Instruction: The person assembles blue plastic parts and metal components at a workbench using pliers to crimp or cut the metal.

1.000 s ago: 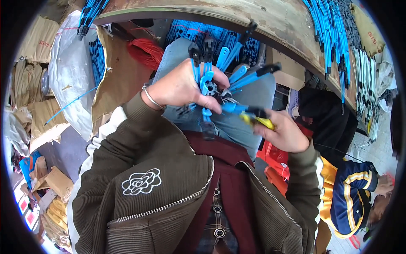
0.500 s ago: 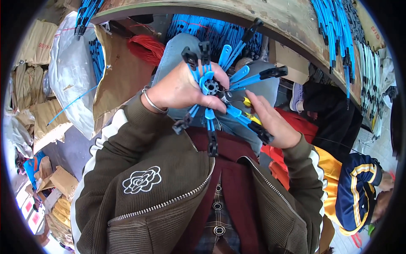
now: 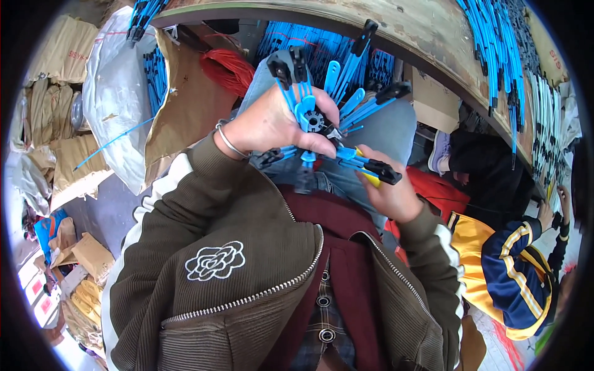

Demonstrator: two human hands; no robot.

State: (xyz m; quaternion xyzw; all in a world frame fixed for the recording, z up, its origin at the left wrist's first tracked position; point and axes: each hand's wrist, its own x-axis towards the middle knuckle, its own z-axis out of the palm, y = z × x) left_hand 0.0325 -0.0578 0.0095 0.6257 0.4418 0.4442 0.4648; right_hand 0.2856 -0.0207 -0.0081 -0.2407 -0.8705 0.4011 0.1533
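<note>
Spoked frame (image 3: 315, 121), blue arms (image 3: 366, 112), black tips (image 3: 393, 92) | pinched in my left hand (image 3: 281, 127) | yellow-handled tool (image 3: 371, 179) gripped in my right hand (image 3: 397, 196) | scuffed wooden table (image 3: 427, 46) beyond

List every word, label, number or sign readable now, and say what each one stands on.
Upper-left brown sack: red printing, not copied here.
Upper-right tan sack: red printing, not copied here.
White panels with red patches, lower left: any lettering is too blurred to read.
Blue-and-black piece in the left hand: no lettering can be made out.

Bright, soft light; lower-left glare; edges bowed, dark-rimmed.
</note>
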